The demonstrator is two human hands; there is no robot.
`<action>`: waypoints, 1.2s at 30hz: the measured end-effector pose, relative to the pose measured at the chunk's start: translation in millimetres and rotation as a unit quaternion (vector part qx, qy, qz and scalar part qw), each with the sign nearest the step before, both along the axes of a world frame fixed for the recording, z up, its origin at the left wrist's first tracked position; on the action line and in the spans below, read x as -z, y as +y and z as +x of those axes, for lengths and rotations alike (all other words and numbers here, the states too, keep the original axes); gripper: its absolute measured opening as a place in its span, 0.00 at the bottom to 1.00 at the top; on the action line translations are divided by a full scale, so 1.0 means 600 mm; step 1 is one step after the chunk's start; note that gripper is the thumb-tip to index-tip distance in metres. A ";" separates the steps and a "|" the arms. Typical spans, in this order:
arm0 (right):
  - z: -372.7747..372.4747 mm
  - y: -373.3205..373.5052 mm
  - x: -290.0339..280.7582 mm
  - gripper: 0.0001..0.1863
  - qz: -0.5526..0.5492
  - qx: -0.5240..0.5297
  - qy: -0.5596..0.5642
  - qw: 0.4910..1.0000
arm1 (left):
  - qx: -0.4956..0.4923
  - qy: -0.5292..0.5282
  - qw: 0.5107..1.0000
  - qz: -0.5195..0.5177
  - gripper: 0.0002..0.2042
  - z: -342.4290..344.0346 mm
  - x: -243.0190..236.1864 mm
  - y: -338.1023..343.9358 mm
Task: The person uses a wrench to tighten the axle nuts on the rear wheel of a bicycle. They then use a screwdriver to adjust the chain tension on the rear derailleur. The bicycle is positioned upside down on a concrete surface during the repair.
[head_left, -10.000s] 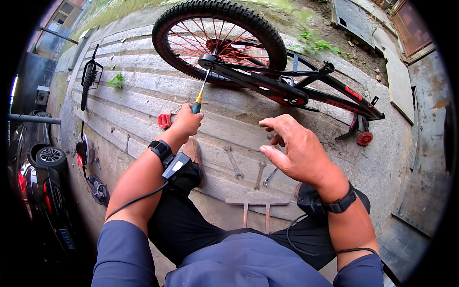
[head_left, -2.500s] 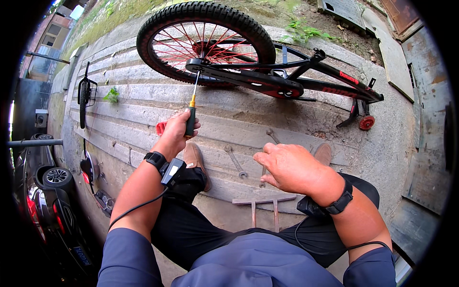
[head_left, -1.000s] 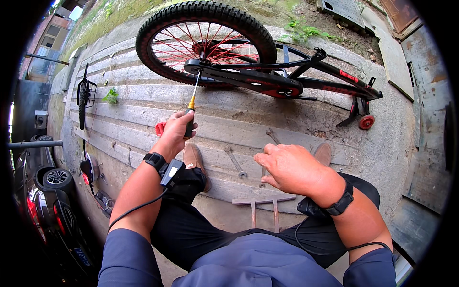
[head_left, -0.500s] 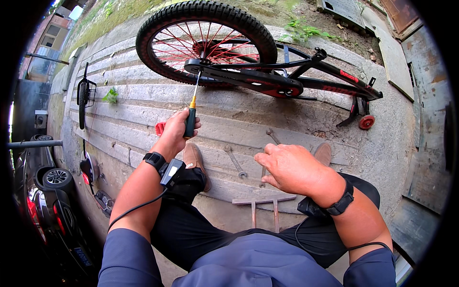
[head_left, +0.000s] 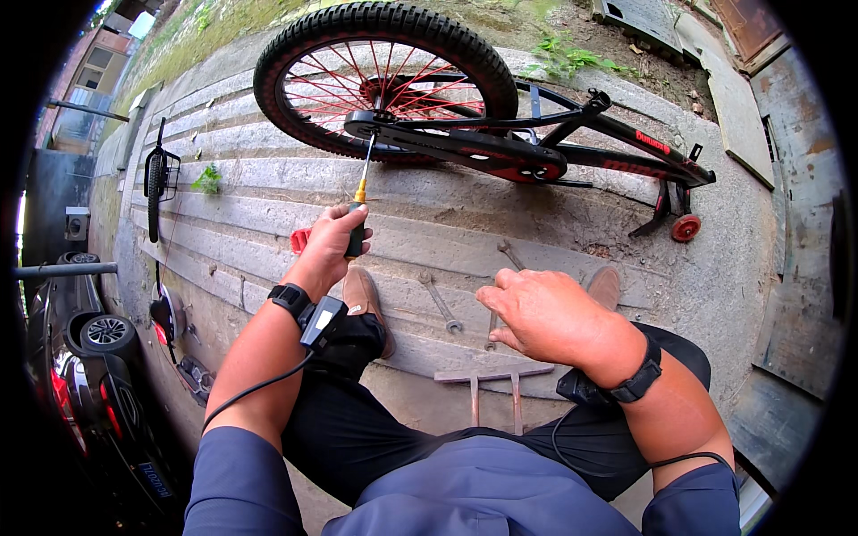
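Note:
My left hand [head_left: 338, 230] grips the dark green handle of a screwdriver [head_left: 362, 189] with a yellow collar. Its shaft points up to the chain guard end at the hub of a bicycle [head_left: 483, 147], black with red spokes, lying on its side. The tip meets the guard near the wheel's centre. Over my right thigh, my right hand [head_left: 554, 313] hangs with fingers loosely bent and thumb apart, with nothing visible in it. Below it a spanner [head_left: 492, 332] shows in part. Other spanners, one nearer the middle [head_left: 441, 304] and one farther off [head_left: 510, 255], lie on the slabs.
A small red wheel [head_left: 685, 228] stands by the bicycle's right end. Between my feet is a T-shaped metal piece with two legs [head_left: 493, 372]. A red object [head_left: 299, 239] sits beside my left wrist. Left are another bicycle [head_left: 155, 183] and a dark car [head_left: 98, 393].
My left hand has turned slightly around the screwdriver handle, covering more of it. My right hand and the bicycle stay where they were.

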State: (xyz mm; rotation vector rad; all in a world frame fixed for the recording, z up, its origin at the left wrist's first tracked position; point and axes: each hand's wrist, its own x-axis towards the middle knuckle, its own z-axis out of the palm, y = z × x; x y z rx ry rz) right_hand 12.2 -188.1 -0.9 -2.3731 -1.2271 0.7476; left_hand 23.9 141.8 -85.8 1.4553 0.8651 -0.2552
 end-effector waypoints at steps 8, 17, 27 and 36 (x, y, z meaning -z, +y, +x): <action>0.000 0.001 -0.002 0.22 -0.001 0.000 0.002 1.000 | -0.007 -0.002 0.998 -0.055 0.15 0.000 0.005 0.013; -0.004 -0.004 0.009 0.14 0.048 -0.001 -0.062 0.997 | -0.008 -0.006 0.998 -0.061 0.15 0.004 -0.003 0.008; -0.003 -0.003 0.008 0.14 0.043 -0.003 -0.055 0.998 | -0.004 -0.017 0.999 -0.050 0.17 0.004 -0.011 0.001; -0.004 -0.004 0.013 0.13 0.050 -0.002 -0.057 0.997 | -0.002 -0.020 0.998 -0.064 0.17 0.006 -0.005 0.005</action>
